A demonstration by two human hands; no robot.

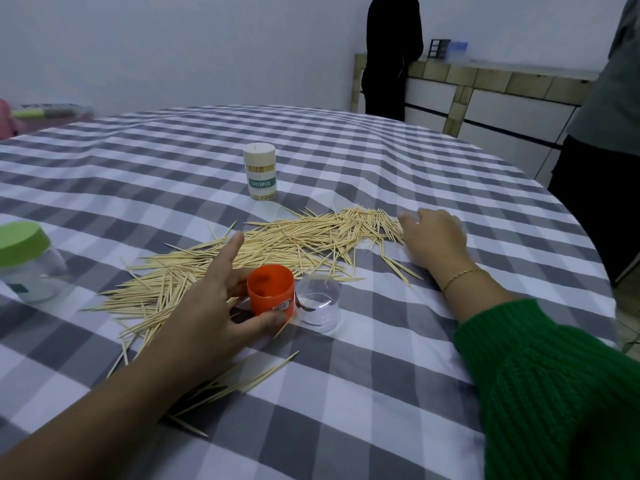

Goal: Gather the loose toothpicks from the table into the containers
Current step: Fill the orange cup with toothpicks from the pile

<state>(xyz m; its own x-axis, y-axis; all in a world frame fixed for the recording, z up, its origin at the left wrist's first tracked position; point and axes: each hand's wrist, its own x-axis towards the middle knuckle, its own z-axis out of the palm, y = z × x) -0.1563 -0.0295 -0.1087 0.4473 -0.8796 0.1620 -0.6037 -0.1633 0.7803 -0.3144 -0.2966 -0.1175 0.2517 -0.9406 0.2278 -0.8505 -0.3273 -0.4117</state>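
On a table under a grey-and-white checked cloth (346, 393), loose toothpicks (284, 240) lie in a long band running from about 8 o'clock of the centre up toward 2 o'clock, with a few strays (242, 382) nearer the person. The left hand (211, 306) grips an orange cup (270, 294), thumb and fingers curled round its sides, index finger pointing out over the pile. Just beside the cup, at its 3 o'clock, stands a clear cup (318, 303). The right hand (433, 237), in a green sleeve (554, 393), rests on the pile's 3 o'clock end with fingers bent onto the toothpicks; whether it pinches any cannot be told. At 12 o'clock stands a capped toothpick tub (259, 171); at 9 o'clock, a green-lidded jar (26, 261).
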